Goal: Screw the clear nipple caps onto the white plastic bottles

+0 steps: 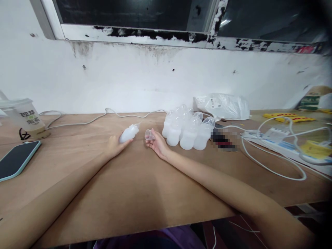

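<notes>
- The left hand (114, 146) has its fingers closed around a white bottle (127, 135), tilted, its thin tip toward two o'clock.
- The right hand (160, 144) pinches a clear cap (149, 135) between its fingers, at three o'clock from that bottle and apart from it.
- Capped bottles (187, 133) stand clustered on the table (145, 193) at two o'clock from the right hand.
- A phone (19, 160) lies at nine o'clock from the left hand.

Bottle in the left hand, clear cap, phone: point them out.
Bottle (127, 134): head view, on its white body.
Clear cap (148, 135): head view, on its side wall.
Phone (19, 159): head view, on its dark screen.
</notes>
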{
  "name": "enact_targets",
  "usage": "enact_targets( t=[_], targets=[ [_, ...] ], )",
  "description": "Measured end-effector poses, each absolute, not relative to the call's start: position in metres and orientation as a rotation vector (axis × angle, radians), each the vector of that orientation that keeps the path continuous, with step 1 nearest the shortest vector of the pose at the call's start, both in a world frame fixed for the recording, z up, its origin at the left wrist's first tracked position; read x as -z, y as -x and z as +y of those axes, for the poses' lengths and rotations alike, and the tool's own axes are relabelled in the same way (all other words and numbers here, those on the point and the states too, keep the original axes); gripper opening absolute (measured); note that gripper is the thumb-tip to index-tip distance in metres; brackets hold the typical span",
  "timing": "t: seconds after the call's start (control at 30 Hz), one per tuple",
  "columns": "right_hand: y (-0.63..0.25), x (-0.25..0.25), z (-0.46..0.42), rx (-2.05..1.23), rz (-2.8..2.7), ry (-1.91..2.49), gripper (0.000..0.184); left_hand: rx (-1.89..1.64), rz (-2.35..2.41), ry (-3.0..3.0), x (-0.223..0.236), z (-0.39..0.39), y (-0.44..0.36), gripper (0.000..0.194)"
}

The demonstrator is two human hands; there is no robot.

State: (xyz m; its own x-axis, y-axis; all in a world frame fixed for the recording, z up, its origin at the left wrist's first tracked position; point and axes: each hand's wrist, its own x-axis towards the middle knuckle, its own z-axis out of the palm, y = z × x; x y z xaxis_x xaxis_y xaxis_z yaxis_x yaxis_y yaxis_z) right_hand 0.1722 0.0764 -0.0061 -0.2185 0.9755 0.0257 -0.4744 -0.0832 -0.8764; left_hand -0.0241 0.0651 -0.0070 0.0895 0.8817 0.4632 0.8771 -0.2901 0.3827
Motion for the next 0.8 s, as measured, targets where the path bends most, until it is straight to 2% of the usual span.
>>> enact_targets(
  t=[0.27,0.5,0.8],
  targets=[
    [-0.169,0.004,0.069,-1.448,-1.164,0.599,0.029,-0.890,1.772,-2.616,0.004,0.054,0.018,0.051],
    [-0.167,0.009,0.068,-1.254,-1.330,0.730,0.034,-0.722,1.739,-2.805,-0.001,0.043,0.014,0.048],
    [-0.170,0.007,0.067,-1.332,-1.464,0.714,0.035,-0.717,1.804,-2.618,-0.001,0.042,0.013,0.054]
  ],
)
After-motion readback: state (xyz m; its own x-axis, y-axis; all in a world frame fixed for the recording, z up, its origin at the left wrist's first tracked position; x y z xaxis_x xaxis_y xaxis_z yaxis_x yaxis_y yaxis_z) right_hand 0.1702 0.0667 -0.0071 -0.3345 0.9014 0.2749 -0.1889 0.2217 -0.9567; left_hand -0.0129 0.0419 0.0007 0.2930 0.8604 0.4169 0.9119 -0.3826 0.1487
